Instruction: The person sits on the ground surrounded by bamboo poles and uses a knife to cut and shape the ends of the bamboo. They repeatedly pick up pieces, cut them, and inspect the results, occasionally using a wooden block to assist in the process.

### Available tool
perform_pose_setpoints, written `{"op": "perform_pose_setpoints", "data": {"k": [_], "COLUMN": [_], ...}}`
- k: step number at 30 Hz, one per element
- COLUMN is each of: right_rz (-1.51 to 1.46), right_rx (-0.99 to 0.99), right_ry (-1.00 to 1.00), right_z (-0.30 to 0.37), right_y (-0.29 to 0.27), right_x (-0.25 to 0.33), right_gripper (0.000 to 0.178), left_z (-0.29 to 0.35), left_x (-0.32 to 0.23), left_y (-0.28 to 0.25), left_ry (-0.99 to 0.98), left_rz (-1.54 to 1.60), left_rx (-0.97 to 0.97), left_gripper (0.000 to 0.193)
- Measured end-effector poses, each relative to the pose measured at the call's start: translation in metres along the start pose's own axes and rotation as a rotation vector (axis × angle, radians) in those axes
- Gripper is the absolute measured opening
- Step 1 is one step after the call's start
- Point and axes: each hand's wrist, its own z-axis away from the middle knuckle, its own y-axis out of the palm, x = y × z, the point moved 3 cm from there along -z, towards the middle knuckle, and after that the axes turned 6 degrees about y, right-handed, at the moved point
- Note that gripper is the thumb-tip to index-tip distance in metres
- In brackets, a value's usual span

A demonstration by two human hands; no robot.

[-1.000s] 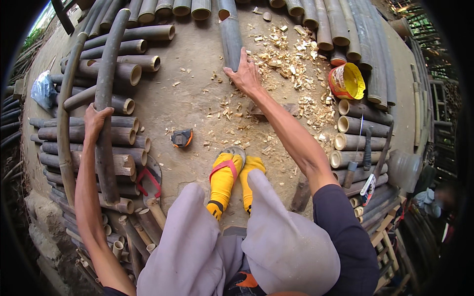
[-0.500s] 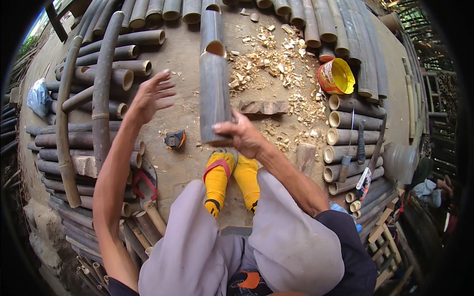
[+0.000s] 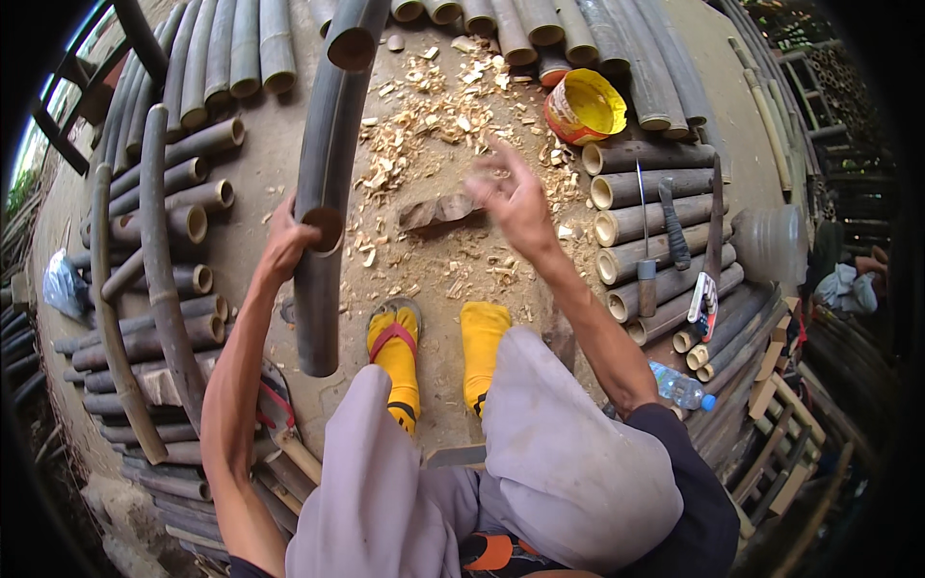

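Observation:
My left hand (image 3: 287, 239) is closed around the edge of a notch in a long dark bamboo pole (image 3: 332, 144). The pole stretches away from me, its near end left of my feet and a second notch cut farther up. Off to the right, my right hand (image 3: 520, 207) holds nothing; its fingers are apart and somewhat blurred. A rough wooden block (image 3: 436, 214) with a hollowed top lies on the ground just left of that hand. Pale wood chips (image 3: 424, 125) are scattered around and beyond the block.
Bamboo lengths (image 3: 641, 212) lie in a row at right, with a knife (image 3: 672, 226) and a handsaw (image 3: 706, 289) on them. A yellow-lined red bucket (image 3: 585, 106) stands beyond. More bamboo (image 3: 173, 337) is stacked at left. A plastic bottle (image 3: 680, 385) lies near my right elbow.
My right hand has let go of the pole and moved up and right. My left hand has taken hold at the notch, and the pole has shifted left and toward me.

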Motion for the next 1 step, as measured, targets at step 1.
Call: {"op": "perform_pose_setpoints", "data": {"k": [1], "right_rz": [-0.009], "right_rx": [-0.142], "right_ry": [-0.125], "right_z": [-0.0141], "right_y": [-0.0201], "right_x": [0.0173], "right_gripper": [0.09], "left_z": [0.0003], "left_x": [-0.0002], "left_y": [-0.0007], "left_ry": [0.103], "left_rz": [-0.045], "left_rx": [0.099], "left_gripper": [0.082]}}
